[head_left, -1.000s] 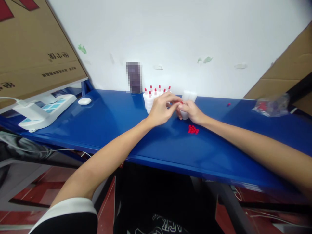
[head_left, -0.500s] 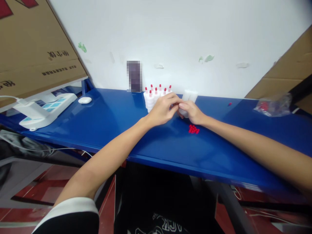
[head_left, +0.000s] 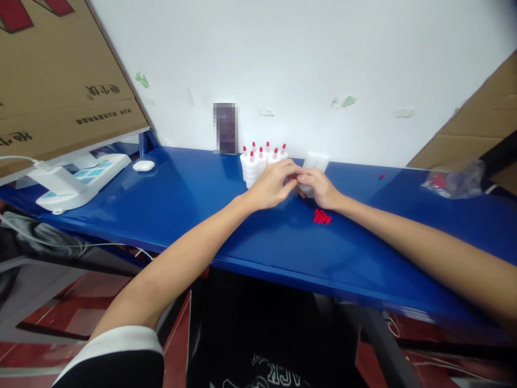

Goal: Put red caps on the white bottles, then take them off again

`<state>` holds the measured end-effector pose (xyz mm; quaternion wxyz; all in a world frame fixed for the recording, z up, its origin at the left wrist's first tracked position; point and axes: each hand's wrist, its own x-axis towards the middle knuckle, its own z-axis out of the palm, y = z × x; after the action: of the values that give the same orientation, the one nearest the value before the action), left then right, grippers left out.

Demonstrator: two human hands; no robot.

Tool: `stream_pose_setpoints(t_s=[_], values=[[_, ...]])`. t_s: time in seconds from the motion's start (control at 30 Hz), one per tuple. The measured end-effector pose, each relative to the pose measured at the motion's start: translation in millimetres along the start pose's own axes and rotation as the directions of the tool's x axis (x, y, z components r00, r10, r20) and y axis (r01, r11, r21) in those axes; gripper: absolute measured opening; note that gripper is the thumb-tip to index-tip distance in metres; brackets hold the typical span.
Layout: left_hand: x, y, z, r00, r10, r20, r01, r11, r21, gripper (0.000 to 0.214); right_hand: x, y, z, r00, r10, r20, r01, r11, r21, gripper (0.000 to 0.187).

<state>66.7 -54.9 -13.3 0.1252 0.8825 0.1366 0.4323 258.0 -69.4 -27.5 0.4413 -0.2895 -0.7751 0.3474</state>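
My left hand [head_left: 271, 184] and my right hand [head_left: 322, 189] meet fingertip to fingertip above the table, fingers bent in a pinch. Whatever is between them is hidden by the fingers. White plastic bottles [head_left: 317, 160] stand just behind my right hand, and some white shows below its fingers. Left of them, partly covered by my left hand, is a tight group of white squeeze bottles [head_left: 251, 175] with red-tipped nozzles. A small pile of red caps [head_left: 322, 216] lies on the blue table [head_left: 266, 242], in front of my right hand.
A single red cap [head_left: 382, 176] lies farther right, near a clear plastic bag [head_left: 454, 180] with red pieces inside. A phone [head_left: 226, 129] leans on the wall. On the left are a white earbud case [head_left: 144, 166], a power strip [head_left: 84, 183] and a large cardboard box [head_left: 52, 70].
The view has shifted slightly, moving the table items a little to the right in the picture. Both hands stay together in nearly the same pose.
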Motion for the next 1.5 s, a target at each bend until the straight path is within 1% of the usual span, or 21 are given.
stream_pose_setpoints(t_s=[0.13, 0.23, 0.3, 0.47, 0.57, 0.67, 0.73, 0.8, 0.9, 0.97, 1.0, 1.07, 1.1, 1.17, 1.2, 1.23, 1.3, 1.4, 1.5], values=[[-1, -2, 1.2, 1.0, 0.0, 0.016, -0.001, 1.0, 0.009, 0.024, 1, -3, 1, 1.0, 0.025, 0.008, -0.026, 0.999, 0.045, 0.022], [-2, -3, 1.2, 1.0, -0.016, 0.02, 0.016, 1.0, 0.008, 0.024, 2, -4, 1, 0.999, 0.043, 0.007, -0.043, 0.998, 0.043, 0.019], [-1, -3, 1.1, 0.999, -0.03, 0.026, 0.03, 1.0, 0.001, 0.025, 1, -3, 1, 0.999, 0.042, 0.001, -0.042, 0.998, 0.037, 0.021], [1, 0, -3.1, 0.998, -0.06, 0.037, 0.061, 0.997, -0.054, 0.022, 0, 1, 0, 0.999, 0.041, 0.004, -0.041, 0.998, 0.05, 0.035], [6, 1, -14.5, 0.995, -0.089, 0.041, 0.092, 0.992, -0.087, 0.017, -1, 1, -1, 0.999, 0.04, 0.009, -0.041, 0.999, 0.031, 0.039], [10, -1, -30.1, 0.988, -0.152, 0.022, 0.153, 0.979, -0.133, 0.012, -1, 2, -3, 0.998, 0.052, -0.024, -0.052, 0.999, 0.002, 0.04], [10, -3, -37.2, 0.981, -0.177, 0.075, 0.186, 0.974, -0.13, 0.013, 0, 3, -4, 0.995, 0.075, -0.058, -0.076, 0.997, -0.008, 0.038], [8, -5, -38.4, 0.97, -0.182, 0.158, 0.197, 0.977, -0.084, 0.014, 1, 4, -5, 0.992, 0.099, -0.074, -0.101, 0.995, -0.014, 0.038], [3, -6, -31.2, 0.929, -0.189, 0.317, 0.203, 0.979, -0.011, 0.017, 2, 4, -5, 0.991, 0.116, -0.072, -0.118, 0.993, -0.022, 0.04], [0, -5, -25.0, 0.906, -0.189, 0.378, 0.206, 0.979, -0.003, 0.021, 1, 3, -5, 0.991, 0.115, -0.064, -0.118, 0.992, -0.035, 0.039], [-1, -4, -22.6, 0.903, -0.184, 0.388, 0.203, 0.979, -0.01, 0.024, 1, 3, -5, 0.992, 0.112, -0.061, -0.114, 0.993, -0.042, 0.038], [0, -2, -18.7, 0.92, -0.166, 0.355, 0.195, 0.98, -0.047, 0.027, 0, 3, -5, 0.993, 0.104, -0.054, -0.107, 0.993, -0.044, 0.037], [0, -1, -17.0, 0.937, -0.158, 0.311, 0.188, 0.98, -0.069, 0.026, 0, 4, -4, 0.994, 0.102, -0.05, -0.104, 0.994, -0.036, 0.038], [2, 1, -13.1, 0.973, -0.162, 0.162, 0.18, 0.978, -0.106, 0.019, 0, 7, -4, 0.994, 0.096, -0.047, -0.096, 0.995, -0.007, 0.039], [2, 2, -10.7, 0.982, -0.171, 0.078, 0.18, 0.976, -0.122, 0.015, 0, 8, -4, 0.995, 0.093, -0.045, -0.093, 0.996, 0.01, 0.039], [3, 3, -7.9, 0.983, -0.183, 0.007, 0.183, 0.974, -0.137, 0.014, 0, 10, -4, 0.995, 0.092, -0.039, -0.091, 0.996, 0.027, 0.039], [2, 4, -2.0, 0.976, -0.205, -0.076, 0.189, 0.967, -0.173, 0.016, 0, 13, -4, 0.995, 0.094, -0.015, -0.093, 0.994, 0.057, 0.039], [1, 4, 5.1, 0.975, -0.203, -0.094, 0.177, 0.957, -0.231, 0.023, 0, 14, -4, 0.995, 0.094, 0.024, -0.095, 0.993, 0.076, 0.044], [-1, 4, 8.3, 0.982, -0.167, -0.083, 0.14, 0.955, -0.262, 0.025, 0, 12, -3, 0.997, 0.073, 0.039, -0.075, 0.994, 0.074, 0.039]])
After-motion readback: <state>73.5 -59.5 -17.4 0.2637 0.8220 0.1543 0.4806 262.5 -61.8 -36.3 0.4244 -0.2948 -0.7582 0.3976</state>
